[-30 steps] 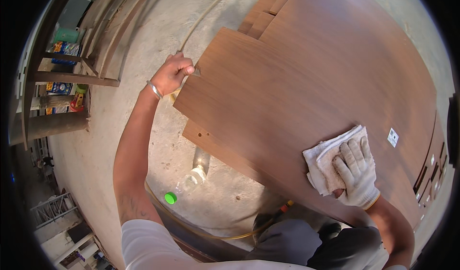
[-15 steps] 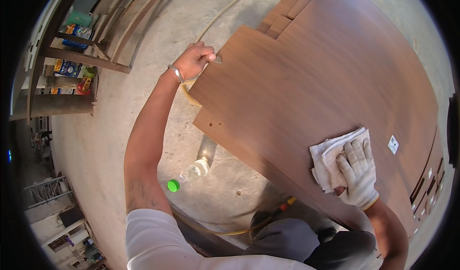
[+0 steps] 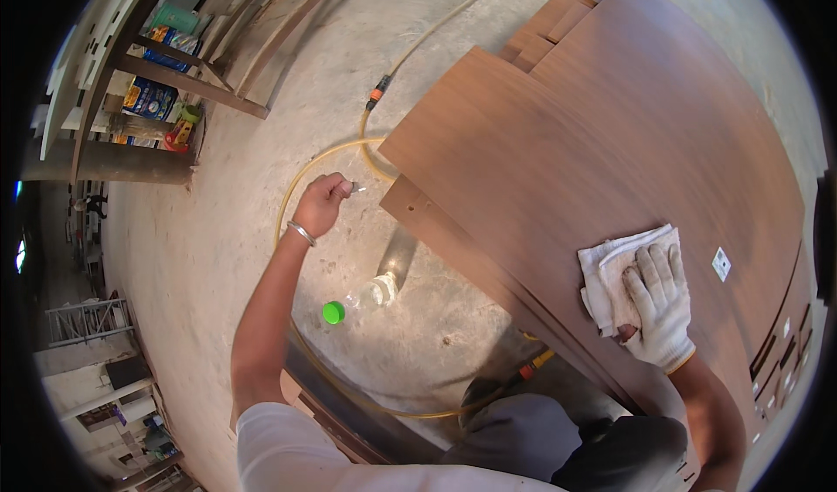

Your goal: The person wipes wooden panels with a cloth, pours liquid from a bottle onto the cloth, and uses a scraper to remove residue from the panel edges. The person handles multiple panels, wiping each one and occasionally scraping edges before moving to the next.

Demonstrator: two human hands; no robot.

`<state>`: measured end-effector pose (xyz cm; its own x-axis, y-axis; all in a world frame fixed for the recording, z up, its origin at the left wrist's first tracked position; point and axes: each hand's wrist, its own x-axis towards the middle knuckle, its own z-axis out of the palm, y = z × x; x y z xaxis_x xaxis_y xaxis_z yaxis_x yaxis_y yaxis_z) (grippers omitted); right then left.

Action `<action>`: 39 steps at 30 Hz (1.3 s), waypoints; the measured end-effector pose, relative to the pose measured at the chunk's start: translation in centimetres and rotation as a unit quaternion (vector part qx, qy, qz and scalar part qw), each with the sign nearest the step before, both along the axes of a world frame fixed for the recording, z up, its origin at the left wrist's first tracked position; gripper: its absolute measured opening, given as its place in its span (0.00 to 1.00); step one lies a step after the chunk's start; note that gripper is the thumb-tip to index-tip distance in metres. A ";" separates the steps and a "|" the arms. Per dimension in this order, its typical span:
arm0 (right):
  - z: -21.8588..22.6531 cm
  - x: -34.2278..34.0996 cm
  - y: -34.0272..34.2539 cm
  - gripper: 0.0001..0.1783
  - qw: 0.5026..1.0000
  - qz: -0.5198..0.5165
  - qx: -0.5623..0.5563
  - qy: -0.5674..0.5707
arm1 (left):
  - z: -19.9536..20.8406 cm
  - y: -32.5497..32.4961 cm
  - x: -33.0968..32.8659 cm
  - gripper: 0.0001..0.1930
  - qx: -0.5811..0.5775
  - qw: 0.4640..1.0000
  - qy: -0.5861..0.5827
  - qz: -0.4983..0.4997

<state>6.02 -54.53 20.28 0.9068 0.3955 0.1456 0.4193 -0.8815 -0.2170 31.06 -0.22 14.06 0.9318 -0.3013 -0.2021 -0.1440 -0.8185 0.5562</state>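
R hand, gloved, fingers flat and spread, pressing a white cloth onto the brown wood panel, near its 5 o'clock edge. L hand curled round a small pale item, off the panel, at its 9 o'clock. Green-capped bottle lies on concrete floor at 6 o'clock of L hand; yellow hose loops just beside it.

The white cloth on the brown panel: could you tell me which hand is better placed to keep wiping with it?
The right hand. Gloved, it rests flat on the white cloth atop the brown panel. The bare left hand is off the panel, over the concrete floor, pinching something small.
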 end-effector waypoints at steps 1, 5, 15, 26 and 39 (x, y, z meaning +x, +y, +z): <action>0.0 -0.2 -0.2 0.36 1.000 -0.003 -0.005 -0.003 | 1.2 -2.6 -2.1 0.10 -0.036 0.999 0.011 0.021; 0.0 -0.8 -0.2 0.35 1.000 -0.006 -0.003 -0.018 | 0.0 -9.6 -14.8 0.05 -0.142 0.987 0.059 0.044; 1.2 -1.2 -0.9 0.44 0.999 0.032 -0.006 0.037 | -17.7 -10.3 -34.0 0.07 0.084 0.974 -0.047 0.206; 4.2 -5.2 -3.6 0.47 0.994 -0.089 0.043 0.048 | -17.5 2.7 -30.8 0.40 -0.095 0.860 -0.035 0.501; 1.7 0.3 -1.0 0.36 0.787 -0.433 0.292 0.329 | -17.0 4.3 -25.6 0.41 -0.250 0.894 -0.053 0.368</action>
